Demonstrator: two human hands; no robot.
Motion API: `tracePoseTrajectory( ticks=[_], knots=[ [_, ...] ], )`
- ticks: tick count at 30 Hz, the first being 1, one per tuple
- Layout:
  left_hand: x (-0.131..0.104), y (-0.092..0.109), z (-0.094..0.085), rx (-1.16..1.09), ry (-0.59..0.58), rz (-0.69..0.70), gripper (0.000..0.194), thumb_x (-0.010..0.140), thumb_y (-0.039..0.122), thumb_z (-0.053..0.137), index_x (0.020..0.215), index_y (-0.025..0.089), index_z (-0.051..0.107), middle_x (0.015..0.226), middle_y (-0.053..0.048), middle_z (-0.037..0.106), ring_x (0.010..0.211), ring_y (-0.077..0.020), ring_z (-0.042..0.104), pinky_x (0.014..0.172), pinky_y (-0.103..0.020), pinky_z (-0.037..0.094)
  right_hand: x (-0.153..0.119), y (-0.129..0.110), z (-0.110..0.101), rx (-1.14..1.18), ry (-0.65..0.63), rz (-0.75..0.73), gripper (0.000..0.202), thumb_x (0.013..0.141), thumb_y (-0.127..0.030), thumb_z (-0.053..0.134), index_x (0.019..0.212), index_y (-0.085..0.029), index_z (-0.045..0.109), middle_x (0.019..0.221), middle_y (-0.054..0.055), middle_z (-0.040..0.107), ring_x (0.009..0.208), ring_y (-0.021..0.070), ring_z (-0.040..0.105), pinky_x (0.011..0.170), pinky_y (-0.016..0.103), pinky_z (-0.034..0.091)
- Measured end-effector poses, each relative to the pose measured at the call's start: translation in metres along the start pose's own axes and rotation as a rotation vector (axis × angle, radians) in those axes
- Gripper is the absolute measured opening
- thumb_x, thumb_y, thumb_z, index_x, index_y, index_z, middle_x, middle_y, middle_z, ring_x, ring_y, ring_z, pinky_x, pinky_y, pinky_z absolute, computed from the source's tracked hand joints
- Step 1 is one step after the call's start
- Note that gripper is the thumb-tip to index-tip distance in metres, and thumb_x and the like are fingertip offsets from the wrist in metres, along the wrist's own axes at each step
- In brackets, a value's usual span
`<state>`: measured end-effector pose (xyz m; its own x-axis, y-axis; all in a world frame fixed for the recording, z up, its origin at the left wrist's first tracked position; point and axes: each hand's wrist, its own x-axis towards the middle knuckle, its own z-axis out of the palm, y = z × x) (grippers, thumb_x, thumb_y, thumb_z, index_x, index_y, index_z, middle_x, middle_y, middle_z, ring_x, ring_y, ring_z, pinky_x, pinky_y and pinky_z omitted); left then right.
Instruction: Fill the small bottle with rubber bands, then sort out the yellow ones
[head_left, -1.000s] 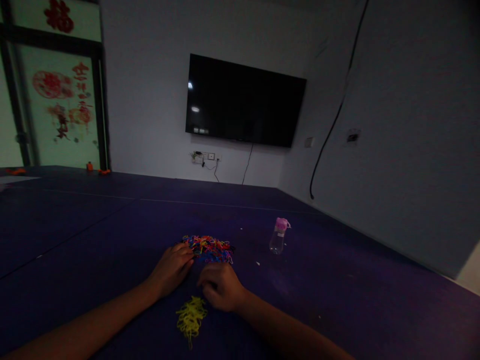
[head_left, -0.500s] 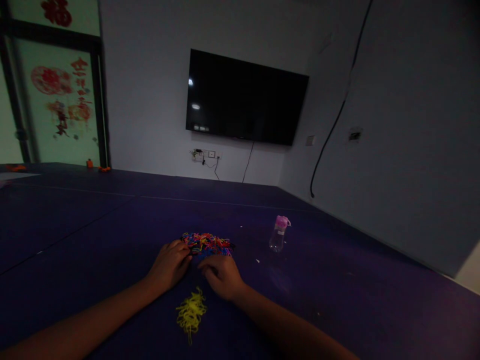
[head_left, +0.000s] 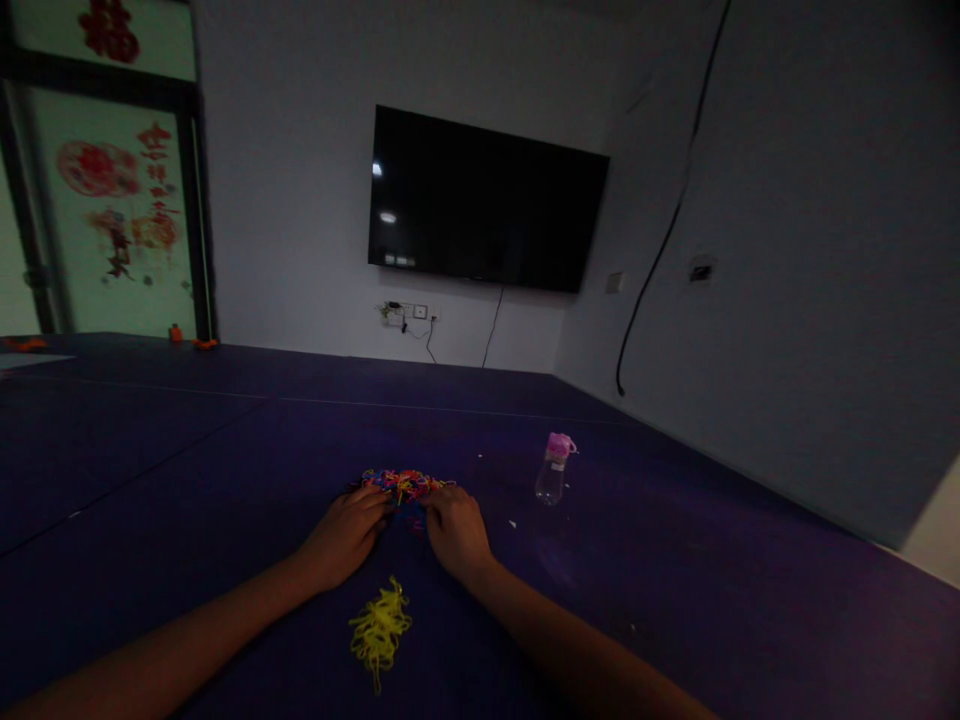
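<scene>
A heap of mixed-colour rubber bands (head_left: 406, 484), mostly red, pink, blue and yellow, lies on the dark purple surface (head_left: 300, 470). At its left edge, my left hand (head_left: 349, 532) rests with fingers stretched out over the bands. From the right, my right hand (head_left: 457, 530) reaches onto the same heap, fingers extended and tips among the bands. Neither hand visibly lifts a band. A separate pile of yellow rubber bands (head_left: 379, 633) lies nearer to me, between my forearms and touched by neither hand.
A clear bottle with a pink lid (head_left: 553, 470) stands right of the heap, near small white scraps (head_left: 512, 524). A television (head_left: 487, 200) hangs on the far wall. A black cable (head_left: 660, 270) runs down the right wall. Orange objects (head_left: 176, 333) sit by the door at far left.
My right hand has moved forward and slightly right onto the heap, its fingers stretching out from a curl. My left fingers have shifted right over the bands, and the heap looks narrower.
</scene>
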<state>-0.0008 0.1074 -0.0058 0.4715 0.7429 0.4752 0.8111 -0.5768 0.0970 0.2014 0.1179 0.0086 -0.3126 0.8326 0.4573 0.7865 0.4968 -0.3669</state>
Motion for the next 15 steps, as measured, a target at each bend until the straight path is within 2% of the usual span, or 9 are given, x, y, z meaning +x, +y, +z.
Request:
tracePoseTrajectory(
  ticks=[3, 8, 15],
  knots=[
    [-0.0008, -0.0007, 0.0014, -0.005, 0.025, -0.009, 0.035, 0.088, 0.014, 0.041, 0.116, 0.02, 0.061, 0.121, -0.007, 0.063, 0.12, -0.022, 0.05, 0.101, -0.04, 0.04, -0.0004, -0.0002, 0.0006, -0.04, -0.027, 0.02, 0.028, 0.082, -0.01, 0.047, 0.091, -0.02, 0.071, 0.099, 0.008, 0.069, 0.101, 0.0211, 0.058, 0.089, 0.033, 0.039],
    [-0.0007, 0.0004, 0.0002, -0.015, 0.02, -0.014, 0.036, 0.087, 0.012, 0.041, 0.116, 0.018, 0.061, 0.12, -0.008, 0.063, 0.119, -0.0227, 0.051, 0.1, -0.042, 0.041, -0.0001, 0.0023, 0.0037, -0.028, 0.024, -0.03, 0.029, 0.08, -0.007, 0.047, 0.085, -0.02, 0.072, 0.096, 0.009, 0.07, 0.098, 0.0232, 0.059, 0.085, 0.035, 0.041],
    [0.0009, 0.0041, -0.0038, -0.001, 0.027, -0.012, 0.036, 0.085, 0.01, 0.041, 0.114, 0.017, 0.061, 0.118, -0.009, 0.063, 0.114, -0.0226, 0.054, 0.098, -0.04, 0.042, 0.0031, 0.008, 0.0066, 0.064, 0.061, -0.054, 0.033, 0.078, -0.003, 0.047, 0.09, -0.021, 0.073, 0.099, 0.008, 0.071, 0.098, 0.0224, 0.06, 0.089, 0.034, 0.042]
  ],
)
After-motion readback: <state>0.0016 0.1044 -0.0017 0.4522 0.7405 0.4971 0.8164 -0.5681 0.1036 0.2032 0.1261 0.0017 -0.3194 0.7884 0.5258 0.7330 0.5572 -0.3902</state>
